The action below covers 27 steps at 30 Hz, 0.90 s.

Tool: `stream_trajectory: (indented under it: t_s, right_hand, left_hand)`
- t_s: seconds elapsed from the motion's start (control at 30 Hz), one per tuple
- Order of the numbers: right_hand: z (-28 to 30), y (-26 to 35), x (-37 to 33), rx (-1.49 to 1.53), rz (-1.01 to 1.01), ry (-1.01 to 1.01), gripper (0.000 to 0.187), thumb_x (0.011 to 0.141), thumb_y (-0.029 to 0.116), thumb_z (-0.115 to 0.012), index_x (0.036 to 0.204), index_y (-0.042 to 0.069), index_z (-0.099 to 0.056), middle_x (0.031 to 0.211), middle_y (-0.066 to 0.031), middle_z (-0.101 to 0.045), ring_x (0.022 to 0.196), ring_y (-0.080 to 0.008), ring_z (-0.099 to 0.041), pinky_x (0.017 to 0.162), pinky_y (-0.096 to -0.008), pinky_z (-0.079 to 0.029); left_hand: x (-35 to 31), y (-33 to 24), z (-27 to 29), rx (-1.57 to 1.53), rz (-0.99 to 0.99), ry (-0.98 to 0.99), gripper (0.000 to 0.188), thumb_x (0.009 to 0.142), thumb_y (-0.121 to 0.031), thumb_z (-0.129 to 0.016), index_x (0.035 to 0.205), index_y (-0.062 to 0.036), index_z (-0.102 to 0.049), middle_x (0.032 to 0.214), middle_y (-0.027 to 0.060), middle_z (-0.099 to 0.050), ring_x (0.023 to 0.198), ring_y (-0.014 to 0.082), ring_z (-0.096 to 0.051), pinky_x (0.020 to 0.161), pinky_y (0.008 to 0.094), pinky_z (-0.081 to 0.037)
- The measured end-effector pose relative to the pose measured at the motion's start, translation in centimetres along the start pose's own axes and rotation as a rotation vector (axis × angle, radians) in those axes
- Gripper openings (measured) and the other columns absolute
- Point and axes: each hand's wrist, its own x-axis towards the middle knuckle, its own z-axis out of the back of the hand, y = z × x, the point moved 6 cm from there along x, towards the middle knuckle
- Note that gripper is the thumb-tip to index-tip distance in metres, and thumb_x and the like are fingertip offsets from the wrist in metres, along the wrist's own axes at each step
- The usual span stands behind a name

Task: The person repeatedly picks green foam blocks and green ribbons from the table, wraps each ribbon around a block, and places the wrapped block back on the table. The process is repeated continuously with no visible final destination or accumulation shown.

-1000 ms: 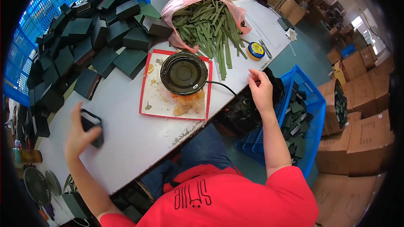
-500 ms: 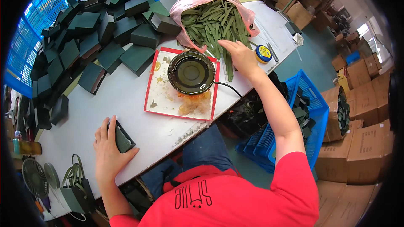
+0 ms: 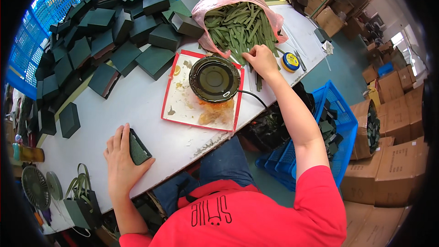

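My left hand is closed around a small dark green box, held on the near part of the white table. Its thumb lies along the near end and the fingers along the far side. My right hand pinches at the green ribbon strips spilling from a pink plastic bag. The fingertips press together on the strip ends, and a few strips hang below the hand. Between my hands a round dark pot of dark liquid stands on a stained white tray with a red rim.
Dark green boxes are heaped at the left inside a blue crate. A yellow-and-blue round tin sits right of my right hand. A black cord runs from the pot. Below the table edge stands another blue crate.
My right hand has gone from spread fingers above the ribbon strips to a pinch on them. My left hand stays on the box. The whole view has shifted slightly.
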Motion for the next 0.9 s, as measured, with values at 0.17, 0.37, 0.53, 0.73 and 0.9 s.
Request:
stream_trajectory:
  t_s: [0.17,0.37,0.53,0.73,0.9]
  right_hand:
    - [2.6,0.1,-1.0,0.172,0.033,-0.219,0.029,0.085,0.030,-0.076,0.083,0.001,-0.072,0.098,-0.0177,-0.067,0.086,-0.0345,-0.066,0.079,-0.0432,-0.052]
    - [10.4,6.0,-7.3,0.199,0.402,-0.350,0.022,0.081,0.002,-0.071,0.068,0.002,-0.053,0.118,-0.0124,-0.067,0.097,-0.0275,-0.065,0.093,-0.0434,-0.050]
    - [12.7,10.8,-14.8,0.520,0.412,-0.064,0.017,0.083,-0.003,-0.067,0.074,0.003,-0.054,0.085,-0.0084,-0.070,0.082,-0.0231,-0.068,0.103,-0.0450,-0.049]
    - [6.8,10.2,-19.5,1.221,-0.204,0.190,0.020,0.102,0.007,-0.063,0.117,-0.007,-0.065,0.102,-0.0124,-0.072,0.091,-0.0168,-0.071,0.086,-0.0294,-0.056]
    - [4.3,11.0,-19.2,1.338,-0.313,0.110,0.020,0.100,0.005,-0.066,0.117,-0.005,-0.062,0.103,-0.0142,-0.073,0.091,-0.0191,-0.073,0.084,-0.0293,-0.058]
  left_hand:
    - [-0.1,0.2,-0.2,-0.027,-0.013,-0.030,0.113,0.056,-0.029,-0.092,0.154,-0.0074,-0.039,0.151,0.0142,-0.046,0.132,0.0362,-0.044,0.109,0.0499,-0.034]
    - [-0.1,-0.2,-0.1,-0.051,-0.031,-0.029,0.115,0.054,-0.027,-0.092,0.154,-0.0071,-0.039,0.150,0.0143,-0.047,0.130,0.0357,-0.045,0.108,0.0494,-0.034]
    - [-0.4,-0.9,-0.2,-0.134,-0.066,-0.019,0.117,0.054,-0.028,-0.094,0.154,-0.0061,-0.038,0.149,0.0151,-0.048,0.130,0.0357,-0.046,0.108,0.0491,-0.035]
    - [0.1,-2.4,-0.6,-0.055,-0.103,0.007,0.115,0.055,-0.028,-0.094,0.154,-0.0056,-0.040,0.148,0.0143,-0.048,0.129,0.0353,-0.046,0.108,0.0492,-0.035]
    - [-0.1,-2.4,-0.5,-0.055,-0.071,0.024,0.113,0.056,-0.028,-0.093,0.153,-0.0055,-0.041,0.148,0.0135,-0.048,0.129,0.0349,-0.045,0.108,0.0491,-0.034]
